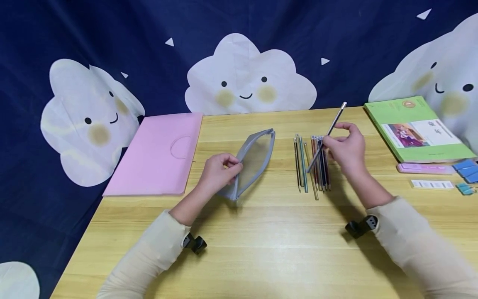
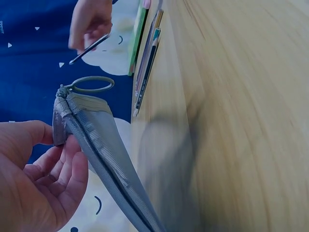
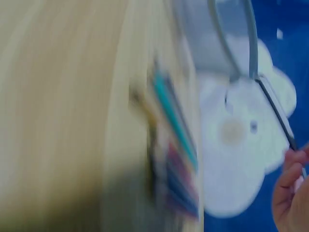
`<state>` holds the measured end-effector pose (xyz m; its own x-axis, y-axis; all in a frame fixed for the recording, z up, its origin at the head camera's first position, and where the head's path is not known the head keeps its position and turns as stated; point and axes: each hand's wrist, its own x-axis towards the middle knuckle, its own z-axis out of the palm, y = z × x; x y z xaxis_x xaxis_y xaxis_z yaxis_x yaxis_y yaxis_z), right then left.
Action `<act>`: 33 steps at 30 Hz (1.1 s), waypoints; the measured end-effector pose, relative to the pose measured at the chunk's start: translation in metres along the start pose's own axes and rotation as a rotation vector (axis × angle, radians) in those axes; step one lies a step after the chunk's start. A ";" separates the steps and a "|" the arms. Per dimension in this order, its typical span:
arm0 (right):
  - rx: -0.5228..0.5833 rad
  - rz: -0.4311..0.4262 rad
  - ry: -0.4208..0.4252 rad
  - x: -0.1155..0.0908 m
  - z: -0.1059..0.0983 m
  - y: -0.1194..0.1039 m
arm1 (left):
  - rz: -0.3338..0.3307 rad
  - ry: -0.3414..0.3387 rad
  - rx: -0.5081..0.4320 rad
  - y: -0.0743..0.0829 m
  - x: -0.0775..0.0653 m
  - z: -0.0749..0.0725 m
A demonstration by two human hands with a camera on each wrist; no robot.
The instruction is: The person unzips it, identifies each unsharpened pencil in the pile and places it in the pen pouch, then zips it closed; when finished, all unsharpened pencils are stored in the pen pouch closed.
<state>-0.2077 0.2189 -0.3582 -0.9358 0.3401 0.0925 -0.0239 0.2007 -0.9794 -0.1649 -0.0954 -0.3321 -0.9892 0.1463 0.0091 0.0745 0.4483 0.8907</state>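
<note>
The big table of pale yellow wood (image 1: 261, 249) holds it all. The flat pink folder (image 1: 153, 158) lies on its left side. Just right of that is the soft grey see-through cloth pouch with a zip (image 1: 254, 164), its mouth wide open. The left hand (image 1: 220, 170) pinches the pouch by its edge. It should hold that edge still and not squash it, or the thin sides may flop in and make the gap small.

To the right of the pouch lie a tight bunch of dark and red wooden pencils (image 1: 323, 176) and a looser bunch of thin pencils in black, teal and gold (image 1: 301, 164). The right hand (image 1: 347, 147) grips one dark, slim pencil with a pale far end (image 1: 335, 120), close to its middle, above both bunches. Its low end points left and near, and I can't tell if that end is sharp.

A light, firm pinch is best, so the pencil doesn't spin. Its slant almost matches the long way of the pouch, which is handy. Lift it well clear, or it may knock the others and make them roll.
</note>
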 end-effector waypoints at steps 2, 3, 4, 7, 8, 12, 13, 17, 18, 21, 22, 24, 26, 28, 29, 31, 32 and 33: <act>0.165 -0.065 0.050 0.005 0.018 0.019 | -0.004 0.007 -0.011 0.002 -0.001 0.002; 0.240 -0.096 0.069 0.006 0.028 0.028 | -0.007 0.011 -0.017 0.003 -0.001 0.003; 0.267 -0.128 0.095 0.005 0.039 0.032 | -0.011 0.013 -0.025 0.003 -0.001 0.004; 0.271 -0.149 0.155 -0.011 0.070 0.028 | -0.022 0.010 -0.050 0.005 -0.001 0.007; 0.253 -0.141 0.162 -0.019 0.078 0.023 | -0.026 0.009 -0.060 0.005 0.000 0.009; 0.194 -0.074 0.126 -0.050 0.101 -0.005 | -0.035 0.006 -0.099 0.007 0.001 0.013; 0.177 -0.074 0.108 -0.057 0.105 -0.010 | -0.041 0.007 -0.115 0.007 0.001 0.014; 0.092 -0.030 0.041 -0.075 0.114 -0.025 | -0.059 0.004 -0.159 0.008 0.002 0.017; 0.070 -0.018 0.022 -0.078 0.116 -0.027 | -0.060 0.001 -0.165 0.009 0.002 0.019; 0.027 0.040 -0.049 -0.082 0.118 -0.028 | -0.059 -0.007 -0.173 0.009 0.002 0.023; 0.021 0.056 -0.075 -0.082 0.119 -0.027 | -0.059 -0.012 -0.176 0.008 0.002 0.024; 0.005 0.086 -0.126 -0.083 0.120 -0.026 | -0.057 -0.024 -0.177 0.008 0.001 0.027; -0.006 0.110 -0.173 -0.083 0.121 -0.025 | -0.055 -0.039 -0.179 0.008 0.000 0.030; -0.003 0.127 -0.211 -0.085 0.122 -0.025 | -0.043 -0.053 -0.176 0.007 -0.001 0.032; 0.003 0.135 -0.234 -0.085 0.122 -0.025 | -0.043 -0.060 -0.172 0.011 -0.004 0.032; 0.039 0.161 -0.291 -0.086 0.122 -0.025 | -0.033 -0.068 -0.164 0.019 -0.008 0.032; 0.069 0.176 -0.321 -0.086 0.121 -0.025 | -0.026 -0.071 -0.162 0.019 -0.009 0.032; 0.099 0.191 -0.348 -0.087 0.120 -0.026 | -0.026 -0.074 -0.159 0.019 -0.009 0.033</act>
<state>-0.1682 0.0735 -0.3626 -0.9894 0.0280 -0.1425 0.1441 0.0692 -0.9871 -0.1506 -0.0593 -0.3302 -0.9781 0.2036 -0.0426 0.0227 0.3082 0.9511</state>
